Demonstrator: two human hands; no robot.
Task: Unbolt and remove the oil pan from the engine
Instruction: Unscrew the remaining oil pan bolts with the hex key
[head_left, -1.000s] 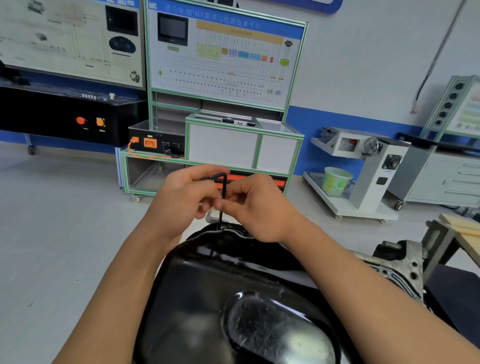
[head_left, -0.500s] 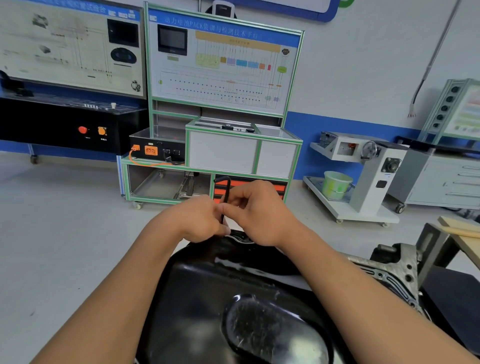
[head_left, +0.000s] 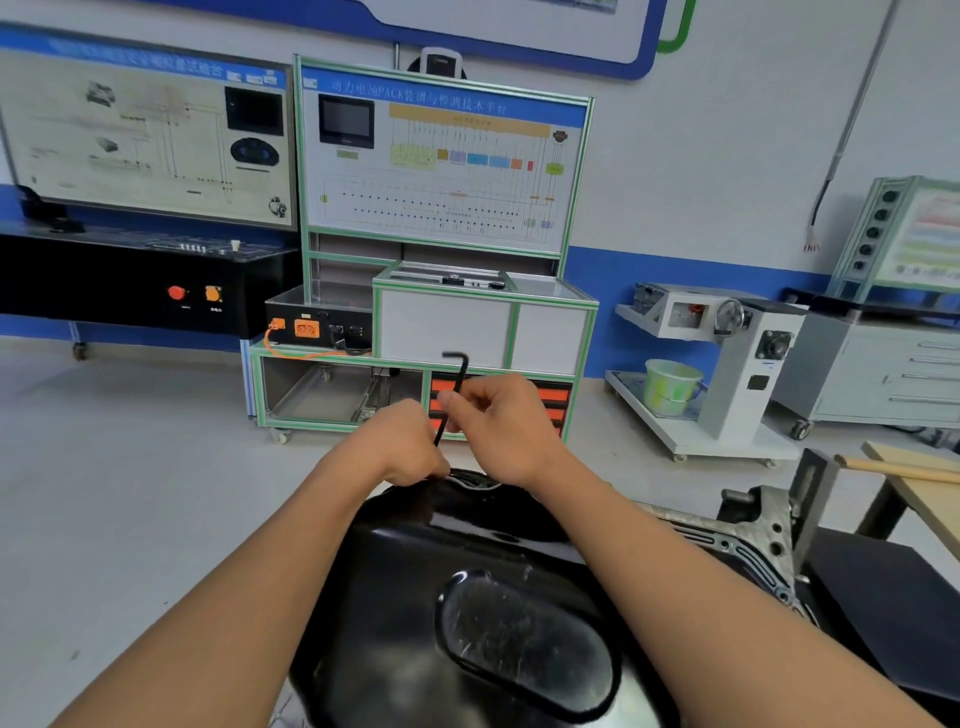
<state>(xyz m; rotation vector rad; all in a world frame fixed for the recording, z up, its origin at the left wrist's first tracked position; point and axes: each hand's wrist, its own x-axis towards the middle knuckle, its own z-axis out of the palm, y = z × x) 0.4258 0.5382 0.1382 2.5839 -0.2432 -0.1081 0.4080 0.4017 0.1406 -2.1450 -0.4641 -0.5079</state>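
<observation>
Left hand (head_left: 408, 449) and right hand (head_left: 506, 431), each grip pinched on the hex key (head_left: 460, 382) at the oil pan (head_left: 415, 597) rim, so I'd keep it seated straight while spinning.

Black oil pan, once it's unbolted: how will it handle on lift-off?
The oil pan looks like rigid pressed metal, so it probably won't flex. Its glossy surface suggests a slick grip. It's broad and domed, so likely a two-handed lift.
</observation>
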